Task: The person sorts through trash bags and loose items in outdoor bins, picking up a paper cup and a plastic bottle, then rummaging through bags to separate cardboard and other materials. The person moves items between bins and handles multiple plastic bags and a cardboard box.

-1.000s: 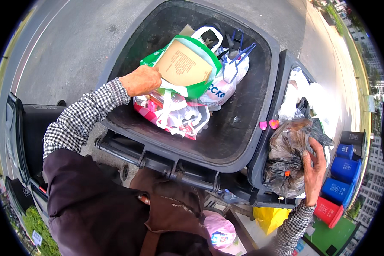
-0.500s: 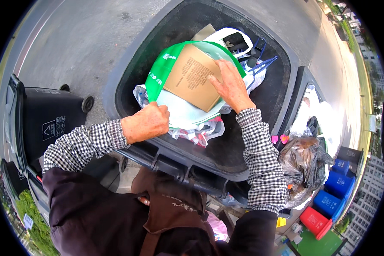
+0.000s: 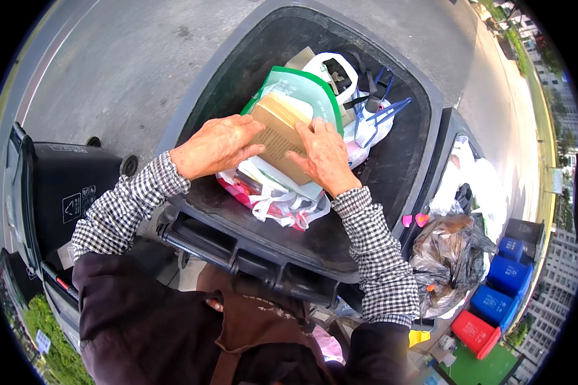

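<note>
A brown cardboard box (image 3: 277, 144) with printing on its face is tilted at the mouth of a green and white bag (image 3: 302, 78). My left hand (image 3: 219, 146) grips the box's left side, and my right hand (image 3: 325, 154) holds its right side, the thumb on the printed face. The bag lies inside a large dark grey wheeled bin (image 3: 379, 231) that stands open in front of me. Below the box is a white and pink plastic bag (image 3: 288, 206). Beyond, a bag with a white handle (image 3: 332, 64) and a white bag with blue handles (image 3: 371, 128) lie in the bin.
Another dark wheeled bin (image 3: 77, 183) stands at the left. On the right, an open bin holds white bags (image 3: 478, 186) and a filled translucent dark bag (image 3: 448, 256). Blue bins (image 3: 510, 276) and a red bin (image 3: 475, 333) are farther right. Grey pavement (image 3: 148, 64) stretches beyond.
My left hand has let go of the green bag's edge and moved up onto the box. The box has tipped up, showing its top side, and my right hand has shifted slightly left and down.
</note>
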Demonstrator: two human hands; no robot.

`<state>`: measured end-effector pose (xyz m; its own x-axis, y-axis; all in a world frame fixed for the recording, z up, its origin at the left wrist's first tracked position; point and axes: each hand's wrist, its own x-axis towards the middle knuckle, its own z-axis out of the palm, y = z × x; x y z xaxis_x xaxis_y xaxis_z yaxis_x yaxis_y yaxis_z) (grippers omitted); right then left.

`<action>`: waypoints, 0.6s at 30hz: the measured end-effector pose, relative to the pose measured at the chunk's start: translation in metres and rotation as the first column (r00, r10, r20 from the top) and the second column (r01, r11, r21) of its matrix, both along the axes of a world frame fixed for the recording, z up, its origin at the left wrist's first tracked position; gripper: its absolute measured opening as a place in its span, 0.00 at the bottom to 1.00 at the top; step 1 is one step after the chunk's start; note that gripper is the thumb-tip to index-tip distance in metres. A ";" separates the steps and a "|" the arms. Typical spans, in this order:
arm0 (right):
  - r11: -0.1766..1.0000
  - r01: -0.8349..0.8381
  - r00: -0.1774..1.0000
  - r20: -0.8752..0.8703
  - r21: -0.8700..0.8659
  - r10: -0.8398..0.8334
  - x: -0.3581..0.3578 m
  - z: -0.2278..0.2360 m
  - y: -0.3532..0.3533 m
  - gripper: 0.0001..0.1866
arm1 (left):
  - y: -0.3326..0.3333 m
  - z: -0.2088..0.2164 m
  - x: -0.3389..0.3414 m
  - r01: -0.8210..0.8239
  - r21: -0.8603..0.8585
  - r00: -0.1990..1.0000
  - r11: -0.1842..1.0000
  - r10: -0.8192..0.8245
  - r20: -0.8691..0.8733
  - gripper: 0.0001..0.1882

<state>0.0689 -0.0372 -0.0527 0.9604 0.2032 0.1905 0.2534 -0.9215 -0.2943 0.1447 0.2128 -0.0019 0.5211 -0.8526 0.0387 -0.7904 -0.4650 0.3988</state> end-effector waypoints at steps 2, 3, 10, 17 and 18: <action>0.998 -0.059 0.998 0.008 0.024 0.059 -0.014 0.006 0.018 0.28 | -0.025 0.004 0.017 -0.028 -0.179 0.986 0.983 0.057 0.155 0.19; 0.995 -0.088 0.996 0.011 0.038 0.088 -0.021 0.007 0.028 0.28 | -0.037 -0.004 0.027 -0.027 -0.231 0.979 0.973 0.072 0.189 0.17; 0.973 -0.184 0.968 -0.145 0.139 0.204 -0.079 -0.048 0.061 0.21 | -0.031 -0.060 0.043 0.078 0.391 0.996 0.917 -0.086 0.004 0.19; 0.943 0.058 0.987 -0.161 0.328 -0.005 -0.054 -0.006 0.012 0.18 | 0.003 -0.044 0.011 0.173 0.333 0.980 0.927 -0.194 0.032 0.27; 0.937 0.105 0.980 -0.192 0.334 -0.042 -0.051 -0.014 0.008 0.19 | 0.006 -0.048 0.007 0.161 0.347 0.978 0.924 -0.196 0.068 0.34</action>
<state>0.0180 -0.0294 -0.0670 0.9947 0.0841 0.0591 0.1025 -0.7713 -0.6282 0.1521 0.2185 -0.0496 0.3672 -0.9028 -0.2238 -0.9005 -0.4053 0.1577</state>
